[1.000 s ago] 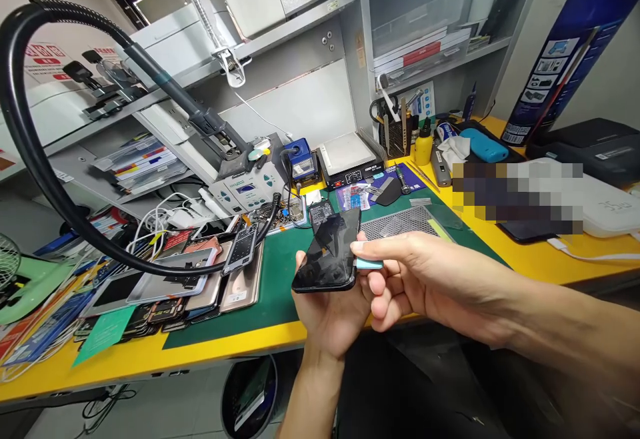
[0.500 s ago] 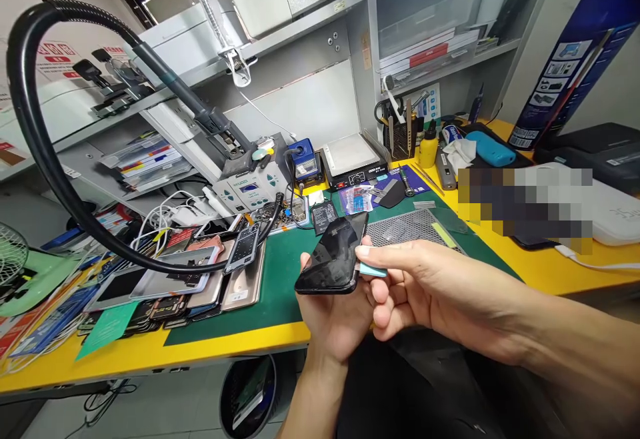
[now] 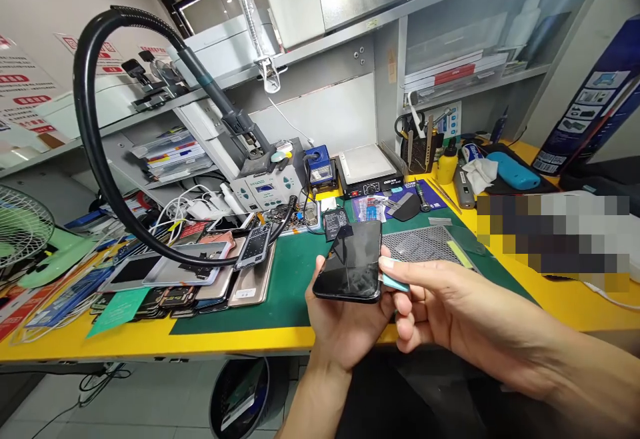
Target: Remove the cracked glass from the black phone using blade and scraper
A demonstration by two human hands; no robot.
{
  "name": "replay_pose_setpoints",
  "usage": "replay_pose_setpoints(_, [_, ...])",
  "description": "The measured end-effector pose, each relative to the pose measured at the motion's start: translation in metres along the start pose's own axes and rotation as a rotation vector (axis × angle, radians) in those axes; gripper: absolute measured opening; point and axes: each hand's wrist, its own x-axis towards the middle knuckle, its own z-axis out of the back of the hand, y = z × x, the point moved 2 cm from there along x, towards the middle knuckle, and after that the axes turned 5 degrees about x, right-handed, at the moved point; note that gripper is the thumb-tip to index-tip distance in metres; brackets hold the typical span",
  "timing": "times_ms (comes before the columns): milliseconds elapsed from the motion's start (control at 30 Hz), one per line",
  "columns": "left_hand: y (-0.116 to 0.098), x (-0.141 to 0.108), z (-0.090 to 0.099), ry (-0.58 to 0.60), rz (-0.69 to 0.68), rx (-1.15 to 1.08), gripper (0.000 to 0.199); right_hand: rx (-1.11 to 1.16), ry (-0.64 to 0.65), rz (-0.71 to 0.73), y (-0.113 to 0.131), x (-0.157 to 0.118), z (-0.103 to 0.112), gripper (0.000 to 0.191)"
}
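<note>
A black phone [image 3: 350,262] with a glossy screen lies face up in my left hand [image 3: 345,329], whose palm is beneath it and whose fingers wrap its edges. My right hand [image 3: 435,299] pinches a small light-blue flat piece [image 3: 395,283] between thumb and fingers. The tip of that piece meets the phone's right side edge; whether it is inside the seam is too small to tell. Behind the phone, a black battery [image 3: 336,224] and a perforated metal plate [image 3: 425,246] rest on the green mat [image 3: 293,279].
On the left are stacked phones and parts [image 3: 250,286], a black hose [image 3: 83,112] arching over them and a green fan [image 3: 30,232]. A grey soldering station [image 3: 270,186] and a flat heating plate [image 3: 367,162] stand behind. A yellow bottle [image 3: 447,164] is at back right.
The view has shifted, so the bench contents appear farther right. The phone's screen now faces the camera more. Both hands keep their holds, and the blue piece is still at the phone's right edge.
</note>
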Motion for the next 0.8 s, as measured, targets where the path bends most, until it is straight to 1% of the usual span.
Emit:
replay_pose_setpoints(100, [-0.003,0.0,-0.001,-0.022,-0.035,-0.016,0.068,0.001,-0.011,-0.011,0.0,0.001,0.003,0.033])
replay_pose_setpoints(200, [-0.006,-0.001,-0.003,-0.006,-0.047,-0.009,0.064,-0.025,-0.017,-0.011,0.0,0.003,0.005,0.037])
replay_pose_setpoints(300, [-0.008,-0.001,-0.005,0.039,-0.049,-0.009,0.062,-0.068,-0.078,-0.003,-0.001,0.003,0.008,0.043])
replay_pose_setpoints(400, [-0.009,-0.002,-0.006,0.071,-0.047,-0.015,0.062,-0.081,-0.114,0.006,-0.001,0.005,0.011,0.042])
replay_pose_setpoints(567, [-0.01,-0.003,-0.005,0.053,-0.04,-0.01,0.062,-0.103,-0.14,-0.008,-0.001,0.009,0.012,0.043])
replay_pose_setpoints(667, [-0.011,-0.003,-0.004,0.053,-0.041,0.015,0.062,-0.119,-0.145,0.008,-0.003,0.013,0.01,0.044])
replay_pose_setpoints(733, [-0.014,-0.004,-0.003,0.059,-0.047,0.032,0.061,-0.13,-0.146,0.014,-0.003,0.014,0.011,0.046])
replay_pose_setpoints(800, [-0.021,-0.008,-0.001,0.061,-0.065,0.054,0.058,-0.149,-0.156,0.016,0.001,0.015,0.017,0.048])
